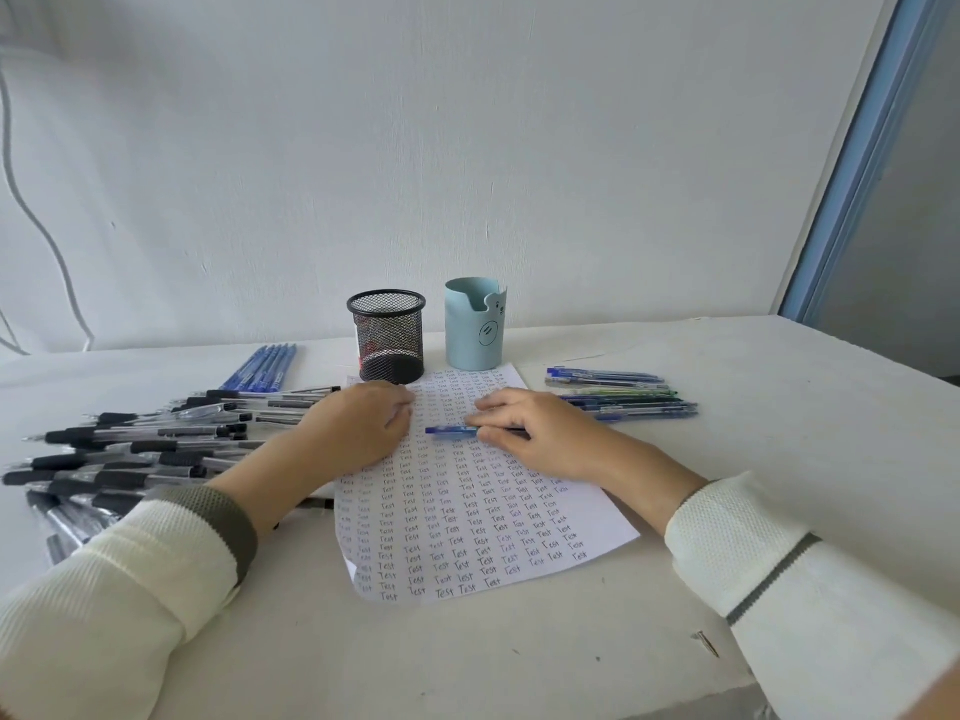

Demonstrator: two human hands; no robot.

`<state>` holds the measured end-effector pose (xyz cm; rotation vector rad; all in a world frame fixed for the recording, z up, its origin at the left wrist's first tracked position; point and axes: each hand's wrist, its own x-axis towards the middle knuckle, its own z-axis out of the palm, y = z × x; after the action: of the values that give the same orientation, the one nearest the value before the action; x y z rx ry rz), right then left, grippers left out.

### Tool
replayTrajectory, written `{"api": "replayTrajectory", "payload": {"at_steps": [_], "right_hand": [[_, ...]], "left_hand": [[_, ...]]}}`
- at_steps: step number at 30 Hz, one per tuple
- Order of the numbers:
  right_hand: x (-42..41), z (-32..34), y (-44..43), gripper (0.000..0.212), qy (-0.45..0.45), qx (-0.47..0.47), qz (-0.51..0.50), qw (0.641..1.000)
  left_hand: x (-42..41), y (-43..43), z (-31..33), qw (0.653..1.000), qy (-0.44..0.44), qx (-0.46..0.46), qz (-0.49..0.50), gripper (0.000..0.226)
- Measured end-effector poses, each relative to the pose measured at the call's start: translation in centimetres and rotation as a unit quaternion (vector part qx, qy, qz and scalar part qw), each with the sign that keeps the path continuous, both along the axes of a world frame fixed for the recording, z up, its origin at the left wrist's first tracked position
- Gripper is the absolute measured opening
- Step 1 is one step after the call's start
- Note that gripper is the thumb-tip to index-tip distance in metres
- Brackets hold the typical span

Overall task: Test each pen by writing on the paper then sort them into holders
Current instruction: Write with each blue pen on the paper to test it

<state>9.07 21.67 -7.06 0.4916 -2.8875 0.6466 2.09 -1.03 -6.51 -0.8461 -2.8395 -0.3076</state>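
The right hand (524,433) is lying palm-down on the white sheet of paper (467,511) covered in rows of handwritten "Test", its fingers pinching a blue pen (451,431) that is lying flat on the sheet. The left hand (358,428) is resting loosely curled and empty on the paper's left edge, beside a heap of black-grip clear pens (130,449). A black mesh holder (387,336) and a pale blue cylindrical holder (475,330) are standing just beyond the paper.
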Motion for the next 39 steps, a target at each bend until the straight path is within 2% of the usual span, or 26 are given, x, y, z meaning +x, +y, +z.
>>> {"api": "replayTrajectory", "payload": {"at_steps": [3, 6, 9, 11, 14, 18, 22, 25, 27, 29, 32, 35, 39], "right_hand": [[-0.5, 0.7, 1.0, 0.035, 0.040, -0.045, -0.014, 0.998], [-1.7, 1.1, 3.9, 0.035, 0.117, -0.049, -0.124, 0.984], [-2.4, 0.8, 6.8, 0.041, 0.077, 0.008, -0.207, 0.975], [-2.3, 0.7, 7.8, 0.045, 0.032, 0.048, -0.231, 0.971], [-2.3, 0.8, 8.2, 0.048, -0.017, 0.064, -0.254, 0.965], [-2.9, 0.6, 8.4, 0.046, -0.012, 0.053, -0.275, 0.960], [-3.4, 0.3, 8.6, 0.034, 0.012, 0.071, -0.280, 0.957], [-3.4, 0.3, 8.5, 0.039, 0.021, 0.072, -0.283, 0.956], [-3.3, 0.4, 8.4, 0.035, 0.022, 0.065, -0.282, 0.957], [-3.4, 0.4, 8.4, 0.025, 0.034, 0.052, -0.285, 0.957], [-3.2, 0.4, 8.2, 0.022, 0.057, 0.040, -0.276, 0.959], [-2.9, 0.4, 7.9, 0.018, 0.113, 0.046, -0.254, 0.959], [-2.3, 1.1, 6.8, 0.020, 0.196, 0.010, -0.239, 0.951]], "left_hand": [[0.0, 0.2, -0.1, 0.996, 0.037, 0.071, -0.049, 0.033], [0.7, 1.0, 0.2, 0.984, 0.028, 0.117, -0.134, 0.032], [1.1, 1.5, 0.4, 0.977, 0.031, 0.101, -0.187, 0.031], [1.0, 1.7, 0.2, 0.975, 0.049, 0.085, -0.201, 0.029], [0.7, 1.7, -0.1, 0.969, 0.076, 0.107, -0.208, 0.025], [0.0, 1.3, 0.4, 0.956, 0.130, 0.194, -0.179, 0.020], [-0.9, 0.5, 1.7, 0.945, 0.146, 0.278, -0.088, 0.023], [-1.9, -0.6, 2.5, 0.918, 0.140, 0.370, -0.012, 0.023], [-2.7, -1.8, 3.0, 0.901, 0.150, 0.405, 0.038, 0.018], [-3.7, -3.3, 3.1, 0.904, 0.163, 0.387, 0.080, 0.013], [-5.2, -5.6, 2.6, 0.927, 0.153, 0.320, 0.122, 0.014], [-6.1, -6.8, 1.6, 0.955, 0.113, 0.230, 0.150, 0.019], [-6.4, -6.9, 0.9, 0.968, 0.078, 0.145, 0.188, 0.021]]}}
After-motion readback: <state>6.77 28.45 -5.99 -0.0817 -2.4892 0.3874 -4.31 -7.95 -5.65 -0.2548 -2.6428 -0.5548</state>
